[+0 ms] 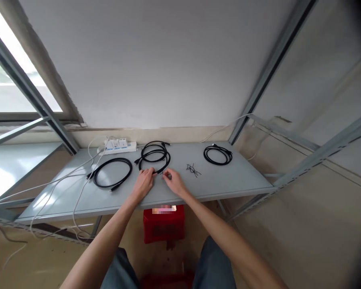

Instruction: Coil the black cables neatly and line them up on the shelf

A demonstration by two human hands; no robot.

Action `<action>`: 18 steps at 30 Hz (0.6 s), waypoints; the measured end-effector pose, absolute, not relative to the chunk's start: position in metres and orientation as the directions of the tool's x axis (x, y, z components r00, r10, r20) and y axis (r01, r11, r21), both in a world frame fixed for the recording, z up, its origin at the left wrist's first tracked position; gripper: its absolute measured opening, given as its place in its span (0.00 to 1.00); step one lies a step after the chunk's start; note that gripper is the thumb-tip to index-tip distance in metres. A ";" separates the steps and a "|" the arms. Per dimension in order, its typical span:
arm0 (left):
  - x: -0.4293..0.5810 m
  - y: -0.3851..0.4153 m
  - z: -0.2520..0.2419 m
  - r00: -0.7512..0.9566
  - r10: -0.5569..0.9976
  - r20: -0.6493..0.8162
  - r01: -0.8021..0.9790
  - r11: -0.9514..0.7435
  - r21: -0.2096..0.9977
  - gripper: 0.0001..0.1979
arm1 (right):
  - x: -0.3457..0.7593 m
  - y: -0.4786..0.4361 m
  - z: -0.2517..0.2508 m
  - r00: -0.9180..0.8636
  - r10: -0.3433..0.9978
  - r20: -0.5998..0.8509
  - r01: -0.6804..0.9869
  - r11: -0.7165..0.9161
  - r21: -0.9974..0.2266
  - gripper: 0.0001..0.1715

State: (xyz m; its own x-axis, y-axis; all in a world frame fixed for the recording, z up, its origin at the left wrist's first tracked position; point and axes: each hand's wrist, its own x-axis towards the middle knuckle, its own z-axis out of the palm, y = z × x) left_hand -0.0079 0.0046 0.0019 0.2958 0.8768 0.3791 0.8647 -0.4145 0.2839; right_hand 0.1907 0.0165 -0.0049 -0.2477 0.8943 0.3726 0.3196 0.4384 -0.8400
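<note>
Trousered knees (215, 265) and bare forearms (106, 241) nearest camera, at metal shelf (159, 194); worked at middle black cable (155, 151), loosely looped, with both hands.
Rested left hand (143, 182) on near edge of middle black cable with fingers bent over it; couldn't tell whether gripped. Held right hand (175, 181) just beside that edge with fingertips drawn together near small dark strand (162, 173); couldn't confirm a hold. Saw compact black coil (218, 163) well to right of middle black cable: looked finished. Spotted thin dark ties (193, 170) between the two, apparently unused. Left of middle black cable, noted looser black cable (117, 159) in wide loop, likely left undone. Judged partway: one of three neat.
</note>
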 end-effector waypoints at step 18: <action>-0.004 0.004 0.005 0.315 0.893 0.321 0.887 -0.397 0.237 0.16 | 0.183 0.029 -0.017 -0.162 0.909 0.383 0.520 0.409 -0.750 0.11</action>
State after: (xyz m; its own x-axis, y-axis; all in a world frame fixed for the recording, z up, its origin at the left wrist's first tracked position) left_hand -0.0040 0.0043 0.0055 0.3148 0.8934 0.3206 0.8865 -0.3974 0.2369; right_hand 0.1826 0.0292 -0.0171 -0.1624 0.9094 0.3829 0.5196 0.4087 -0.7503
